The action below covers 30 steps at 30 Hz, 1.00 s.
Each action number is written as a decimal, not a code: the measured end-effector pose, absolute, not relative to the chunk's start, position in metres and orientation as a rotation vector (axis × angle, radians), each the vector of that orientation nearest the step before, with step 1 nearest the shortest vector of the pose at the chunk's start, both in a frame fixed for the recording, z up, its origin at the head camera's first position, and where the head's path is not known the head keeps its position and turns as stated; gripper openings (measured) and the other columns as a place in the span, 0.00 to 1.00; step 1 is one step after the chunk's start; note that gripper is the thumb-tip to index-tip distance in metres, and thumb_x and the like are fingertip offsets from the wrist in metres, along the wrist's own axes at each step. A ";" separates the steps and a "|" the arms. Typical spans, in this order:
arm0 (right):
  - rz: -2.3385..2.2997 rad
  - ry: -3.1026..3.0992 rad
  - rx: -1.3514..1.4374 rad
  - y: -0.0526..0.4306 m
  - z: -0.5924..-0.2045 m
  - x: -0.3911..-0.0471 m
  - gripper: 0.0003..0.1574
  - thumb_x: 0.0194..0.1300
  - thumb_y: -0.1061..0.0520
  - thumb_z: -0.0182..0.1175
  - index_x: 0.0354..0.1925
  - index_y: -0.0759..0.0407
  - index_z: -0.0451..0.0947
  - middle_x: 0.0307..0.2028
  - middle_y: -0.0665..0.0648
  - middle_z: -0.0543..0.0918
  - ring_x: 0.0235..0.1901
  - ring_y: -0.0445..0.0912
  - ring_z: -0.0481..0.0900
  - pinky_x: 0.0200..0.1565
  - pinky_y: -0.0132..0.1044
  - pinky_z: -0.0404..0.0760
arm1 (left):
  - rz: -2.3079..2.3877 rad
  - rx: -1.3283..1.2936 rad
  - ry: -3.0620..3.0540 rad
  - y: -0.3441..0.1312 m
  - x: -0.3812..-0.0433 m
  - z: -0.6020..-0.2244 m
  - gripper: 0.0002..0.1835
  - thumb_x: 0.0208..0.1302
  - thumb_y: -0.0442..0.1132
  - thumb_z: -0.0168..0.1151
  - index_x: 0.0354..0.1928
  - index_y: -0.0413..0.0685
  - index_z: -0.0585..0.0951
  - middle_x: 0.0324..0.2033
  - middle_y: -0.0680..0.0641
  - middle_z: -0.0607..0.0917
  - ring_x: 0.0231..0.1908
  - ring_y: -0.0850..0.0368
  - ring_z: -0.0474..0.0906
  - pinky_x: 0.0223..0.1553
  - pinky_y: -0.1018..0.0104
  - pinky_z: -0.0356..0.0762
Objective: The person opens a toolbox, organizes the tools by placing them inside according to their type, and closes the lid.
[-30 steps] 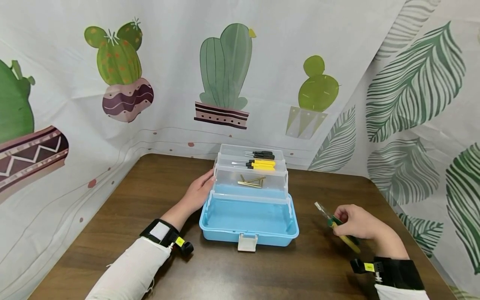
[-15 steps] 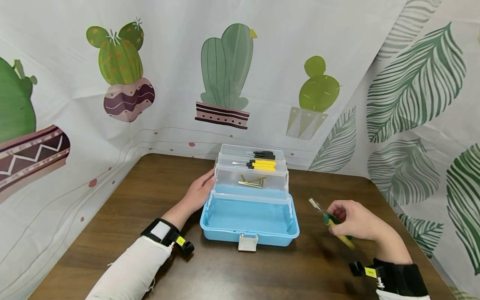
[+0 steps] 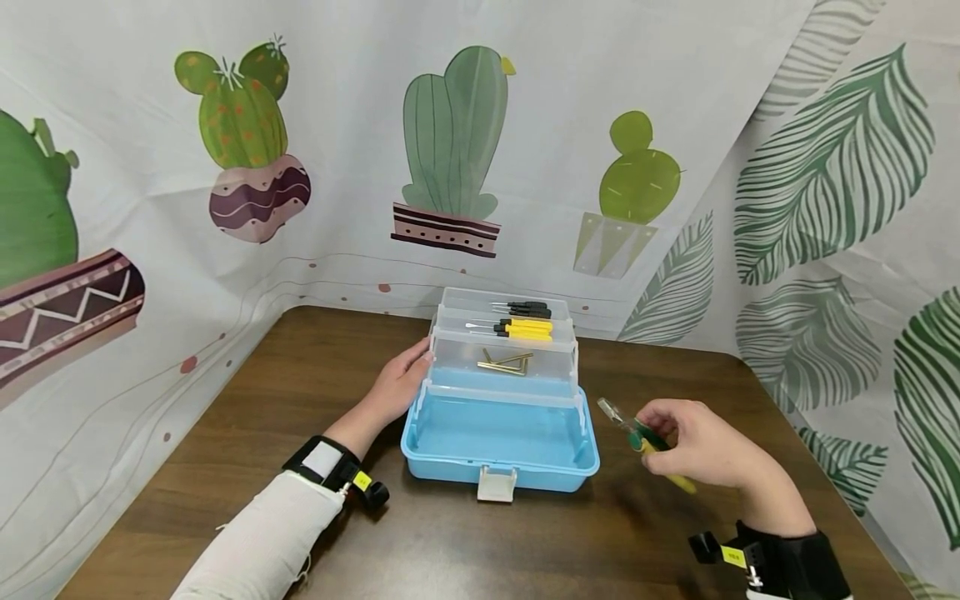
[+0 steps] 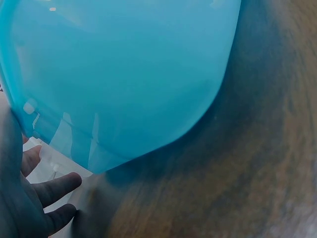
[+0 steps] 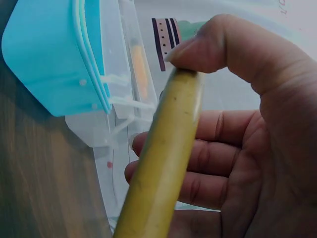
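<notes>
Left of the blue toolbox (image 3: 491, 437), my left hand (image 3: 397, 383) rests against the side near its clear tiered trays (image 3: 450, 333). The left wrist view shows those fingers (image 4: 57, 188) extended past the back corner of the blue wall. To the right of the box, my right hand (image 3: 693, 442) pinches pliers (image 3: 643, 442) with yellow and green handles. Their metal tip points up and left, toward the box's right side. A yellow handle (image 5: 166, 153) runs under the thumb in the right wrist view, with the other fingers curved behind it.
The toolbox stands open, with a white latch (image 3: 496, 484) at its front. Its raised trays hold black screwdrivers (image 3: 528, 309), yellow screwdrivers (image 3: 528, 329) and brass-coloured hex keys (image 3: 506, 364). A printed cloth (image 3: 337, 167) hangs behind the brown table (image 3: 420, 550).
My right hand has carried the pliers left, closer to the toolbox's right side. The left hand has stayed at the box.
</notes>
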State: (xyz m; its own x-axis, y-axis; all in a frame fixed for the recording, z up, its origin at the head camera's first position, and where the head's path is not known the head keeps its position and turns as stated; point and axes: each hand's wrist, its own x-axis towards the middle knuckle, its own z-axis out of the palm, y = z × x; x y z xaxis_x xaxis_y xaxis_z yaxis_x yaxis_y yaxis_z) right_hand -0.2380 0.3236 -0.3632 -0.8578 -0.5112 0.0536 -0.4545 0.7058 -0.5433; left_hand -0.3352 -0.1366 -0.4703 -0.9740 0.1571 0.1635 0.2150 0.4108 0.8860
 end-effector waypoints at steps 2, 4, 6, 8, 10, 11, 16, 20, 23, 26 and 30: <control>-0.847 2.809 -0.825 0.321 -0.365 -0.238 0.17 0.53 0.58 0.72 0.44 0.52 0.82 0.33 0.45 0.84 0.34 0.36 0.80 0.37 0.34 0.81 | -1.645 -0.343 -2.588 -0.137 -0.335 -0.471 0.33 0.79 0.65 0.40 0.80 0.66 0.59 0.80 0.49 0.62 0.78 0.42 0.59 0.73 0.34 0.62; -0.855 2.803 -0.868 0.318 -0.366 -0.237 0.17 0.53 0.59 0.72 0.43 0.51 0.82 0.33 0.44 0.84 0.34 0.35 0.80 0.37 0.34 0.82 | -1.646 -0.344 -2.588 -0.136 -0.335 -0.471 0.33 0.79 0.65 0.40 0.80 0.66 0.59 0.80 0.49 0.63 0.78 0.42 0.60 0.73 0.35 0.62; -0.872 2.784 -0.912 0.315 -0.367 -0.236 0.16 0.54 0.60 0.71 0.43 0.50 0.82 0.33 0.44 0.84 0.34 0.35 0.81 0.37 0.34 0.82 | -1.648 -0.341 -2.589 -0.136 -0.335 -0.470 0.33 0.79 0.65 0.40 0.80 0.67 0.60 0.80 0.50 0.63 0.78 0.43 0.59 0.74 0.35 0.62; -0.889 2.754 -0.949 0.310 -0.368 -0.235 0.16 0.54 0.60 0.70 0.43 0.50 0.82 0.33 0.45 0.84 0.34 0.35 0.81 0.37 0.34 0.81 | -1.645 -0.335 -2.592 -0.136 -0.335 -0.470 0.33 0.79 0.66 0.40 0.80 0.67 0.60 0.80 0.50 0.62 0.79 0.43 0.58 0.74 0.35 0.61; -0.904 2.718 -0.976 0.305 -0.369 -0.234 0.16 0.55 0.61 0.70 0.44 0.50 0.82 0.33 0.46 0.85 0.34 0.35 0.80 0.36 0.34 0.81 | -1.640 -0.330 -2.595 -0.136 -0.336 -0.470 0.33 0.79 0.66 0.40 0.80 0.67 0.60 0.80 0.50 0.62 0.79 0.44 0.57 0.75 0.36 0.60; -0.909 2.702 -0.990 0.301 -0.369 -0.233 0.16 0.56 0.61 0.69 0.44 0.50 0.82 0.33 0.47 0.85 0.34 0.36 0.80 0.36 0.34 0.81 | -1.638 -0.328 -2.596 -0.136 -0.336 -0.470 0.33 0.79 0.66 0.40 0.80 0.67 0.60 0.80 0.50 0.61 0.79 0.44 0.57 0.75 0.36 0.59; -0.915 2.664 -1.049 0.285 -0.370 -0.229 0.18 0.55 0.63 0.68 0.44 0.49 0.82 0.33 0.46 0.85 0.32 0.36 0.80 0.35 0.33 0.81 | -1.636 -0.328 -2.602 -0.137 -0.335 -0.470 0.33 0.79 0.65 0.40 0.80 0.66 0.60 0.80 0.50 0.61 0.79 0.44 0.56 0.76 0.37 0.58; -0.906 2.651 -1.107 0.272 -0.366 -0.227 0.19 0.54 0.63 0.67 0.44 0.46 0.81 0.33 0.44 0.84 0.31 0.36 0.79 0.34 0.33 0.80 | -1.636 -0.333 -2.598 -0.139 -0.335 -0.469 0.33 0.80 0.65 0.40 0.80 0.65 0.60 0.80 0.50 0.61 0.79 0.44 0.57 0.76 0.37 0.59; -0.887 2.635 -1.138 0.264 -0.363 -0.225 0.20 0.54 0.63 0.66 0.44 0.45 0.81 0.32 0.43 0.83 0.30 0.36 0.78 0.33 0.32 0.79 | -1.628 -0.331 -2.595 -0.139 -0.335 -0.469 0.33 0.80 0.65 0.40 0.80 0.66 0.60 0.80 0.50 0.62 0.79 0.44 0.58 0.75 0.36 0.60; -0.863 2.626 -1.145 0.258 -0.359 -0.224 0.20 0.54 0.62 0.66 0.44 0.42 0.80 0.31 0.43 0.83 0.29 0.38 0.78 0.32 0.31 0.77 | -1.627 -0.330 -2.598 -0.139 -0.335 -0.469 0.33 0.79 0.65 0.40 0.80 0.66 0.60 0.80 0.50 0.62 0.79 0.43 0.58 0.75 0.35 0.60; -0.854 2.616 -1.152 0.251 -0.355 -0.224 0.19 0.55 0.61 0.65 0.44 0.42 0.80 0.31 0.44 0.82 0.29 0.43 0.79 0.31 0.30 0.76 | -1.638 -0.335 -2.601 -0.137 -0.335 -0.469 0.33 0.79 0.66 0.40 0.80 0.67 0.60 0.80 0.50 0.62 0.79 0.43 0.58 0.75 0.35 0.60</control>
State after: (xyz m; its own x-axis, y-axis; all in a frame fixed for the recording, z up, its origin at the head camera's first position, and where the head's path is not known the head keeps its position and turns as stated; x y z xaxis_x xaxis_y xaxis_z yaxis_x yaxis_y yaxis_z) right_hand -0.2242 0.2513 -0.3548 -0.6911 -0.7182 0.0811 -0.6277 0.5408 -0.5599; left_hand -0.3348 -0.1373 -0.4693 -0.9753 0.1558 0.1565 0.2084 0.4154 0.8854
